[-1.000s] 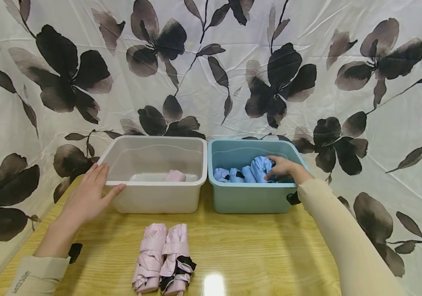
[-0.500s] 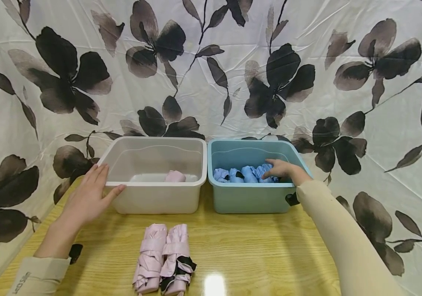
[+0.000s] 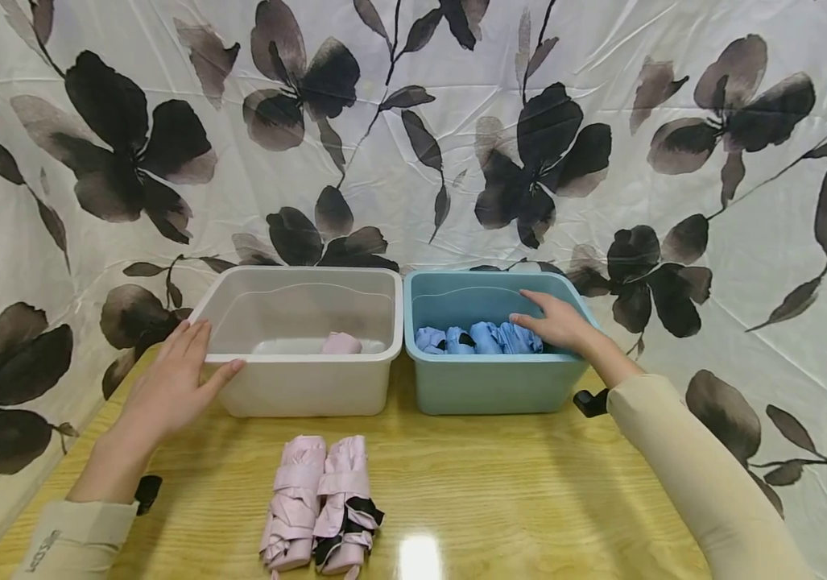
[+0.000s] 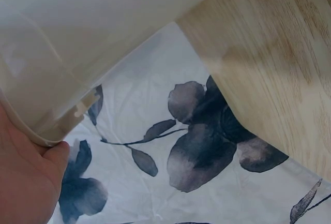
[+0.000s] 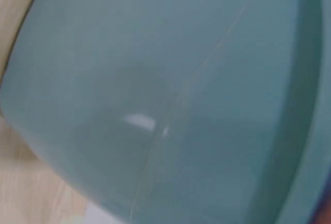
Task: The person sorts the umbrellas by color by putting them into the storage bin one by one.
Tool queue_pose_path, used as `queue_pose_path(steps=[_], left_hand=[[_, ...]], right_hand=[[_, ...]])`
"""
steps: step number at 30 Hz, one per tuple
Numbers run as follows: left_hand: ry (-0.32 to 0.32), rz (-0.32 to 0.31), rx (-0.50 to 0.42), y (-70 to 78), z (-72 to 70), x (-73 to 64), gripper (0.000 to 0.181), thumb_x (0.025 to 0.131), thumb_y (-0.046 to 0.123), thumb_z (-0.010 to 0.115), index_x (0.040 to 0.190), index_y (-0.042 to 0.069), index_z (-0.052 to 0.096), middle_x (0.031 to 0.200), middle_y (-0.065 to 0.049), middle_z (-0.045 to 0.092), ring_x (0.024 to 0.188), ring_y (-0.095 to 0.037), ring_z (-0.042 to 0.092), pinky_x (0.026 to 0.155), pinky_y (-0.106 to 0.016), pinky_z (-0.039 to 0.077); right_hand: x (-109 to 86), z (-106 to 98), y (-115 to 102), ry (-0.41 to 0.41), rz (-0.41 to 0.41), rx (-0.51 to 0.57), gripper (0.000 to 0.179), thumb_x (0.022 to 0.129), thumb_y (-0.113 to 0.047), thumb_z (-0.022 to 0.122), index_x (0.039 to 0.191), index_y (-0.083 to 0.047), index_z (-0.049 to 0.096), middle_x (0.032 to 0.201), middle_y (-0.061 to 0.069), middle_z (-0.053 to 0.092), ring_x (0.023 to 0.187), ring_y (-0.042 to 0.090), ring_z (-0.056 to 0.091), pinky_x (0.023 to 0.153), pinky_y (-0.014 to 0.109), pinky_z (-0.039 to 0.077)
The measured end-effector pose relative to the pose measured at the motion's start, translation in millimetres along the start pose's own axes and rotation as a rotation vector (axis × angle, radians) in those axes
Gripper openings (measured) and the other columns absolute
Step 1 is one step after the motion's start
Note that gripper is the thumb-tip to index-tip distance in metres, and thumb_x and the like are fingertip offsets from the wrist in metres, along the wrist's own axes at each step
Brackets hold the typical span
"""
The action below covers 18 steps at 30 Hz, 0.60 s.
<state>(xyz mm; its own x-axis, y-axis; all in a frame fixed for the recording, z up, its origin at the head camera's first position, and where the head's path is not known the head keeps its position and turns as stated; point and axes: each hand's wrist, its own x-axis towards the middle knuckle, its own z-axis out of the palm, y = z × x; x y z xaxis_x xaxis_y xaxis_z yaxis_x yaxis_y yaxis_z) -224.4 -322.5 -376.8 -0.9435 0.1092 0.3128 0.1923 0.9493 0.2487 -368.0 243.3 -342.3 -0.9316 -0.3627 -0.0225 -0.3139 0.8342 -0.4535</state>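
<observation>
My right hand (image 3: pixel 556 324) is hovering, fingers released, over the teal bin (image 3: pixel 493 388), four blue folded umbrellas (image 3: pixel 485 338) seemingly done. My straight-fingered left hand (image 3: pixel 170 391) is resting on the off-white bin (image 3: pixel 304 391); one pink umbrella (image 3: pixel 342 344) is lying inside, two pink folded umbrellas (image 3: pixel 295 501) seemingly waiting on the table (image 3: pixel 514 483).

bundles (image 3: pixel 295 499) before left bin (image 3: pixel 304 388), right bin (image 3: pixel 493 388) alongside

Worktop (image 3: pixel 493 475): yellow, wood-grained, glossy; a bright light reflection (image 3: pixel 419 557) lies between its left and right edges. Backdrop cloth (image 3: pixel 384 185): white, creased, dark floral pattern; rises beyond the far edge and borders the left edge.
</observation>
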Motion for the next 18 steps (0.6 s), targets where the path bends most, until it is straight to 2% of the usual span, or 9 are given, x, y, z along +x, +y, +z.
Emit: queue_pose_path(steps=[5, 9, 14, 17, 18], left_hand=[[-0.001, -0.001, 0.001, 0.0, -1.7, 0.2, 0.092, 0.106, 0.056, 0.049, 0.159, -0.014, 0.021, 0.161, -0.038, 0.026, 0.156, -0.048, 0.012, 0.119, -0.07, 0.021], [-0.005, -0.004, 0.005, 0.0, -2.5, 0.9, 0.093, 0.106, 0.057, 0.048, 0.159, -0.013, 0.02, 0.162, -0.037, 0.025, 0.157, -0.047, 0.011, 0.119, -0.071, 0.021], [-0.012, -0.011, 0.006, -0.2, -1.9, 0.8, 0.093, 0.106, 0.058, 0.048, 0.159, -0.013, 0.02, 0.163, -0.036, 0.024, 0.157, -0.047, 0.011, 0.119, -0.071, 0.021], [-0.016, -0.011, 0.007, -0.3, -0.3, 0.4, 0.093, 0.106, 0.058, 0.049, 0.159, -0.013, 0.02, 0.163, -0.036, 0.024, 0.157, -0.048, 0.011, 0.119, -0.071, 0.021], [-0.016, -0.009, 0.006, -0.2, 0.2, 0.3, 0.093, 0.106, 0.058, 0.049, 0.159, -0.013, 0.02, 0.163, -0.036, 0.024, 0.156, -0.048, 0.012, 0.119, -0.071, 0.021]], right_hand=[[-20.3, -1, -7, 0.131, -0.069, 0.038, 0.075, 0.109, -0.047, 0.05, 0.164, -0.003, 0.026, 0.168, 0.026, 0.025, 0.154, 0.047, 0.023, 0.122, 0.066, 0.023], [-41.4, 9, -17, 0.27, -0.14, 0.122, 0.069, 0.108, -0.042, 0.054, 0.164, -0.009, 0.031, 0.169, 0.02, 0.028, 0.154, 0.044, 0.027, 0.12, 0.067, 0.027], [-67.3, 35, -38, 0.496, -0.281, 0.234, 0.062, 0.104, -0.023, 0.065, 0.16, -0.01, 0.043, 0.165, 0.012, 0.039, 0.149, 0.037, 0.04, 0.114, 0.062, 0.04], [-78.3, 56, -52, 0.628, -0.377, 0.274, 0.061, 0.097, -0.011, 0.072, 0.154, -0.007, 0.05, 0.16, 0.01, 0.047, 0.139, 0.035, 0.052, 0.106, 0.053, 0.049], [-81.4, 62, -56, 0.663, -0.406, 0.284, 0.061, 0.095, -0.008, 0.073, 0.153, -0.006, 0.052, 0.158, 0.01, 0.049, 0.136, 0.034, 0.054, 0.105, 0.047, 0.05]])
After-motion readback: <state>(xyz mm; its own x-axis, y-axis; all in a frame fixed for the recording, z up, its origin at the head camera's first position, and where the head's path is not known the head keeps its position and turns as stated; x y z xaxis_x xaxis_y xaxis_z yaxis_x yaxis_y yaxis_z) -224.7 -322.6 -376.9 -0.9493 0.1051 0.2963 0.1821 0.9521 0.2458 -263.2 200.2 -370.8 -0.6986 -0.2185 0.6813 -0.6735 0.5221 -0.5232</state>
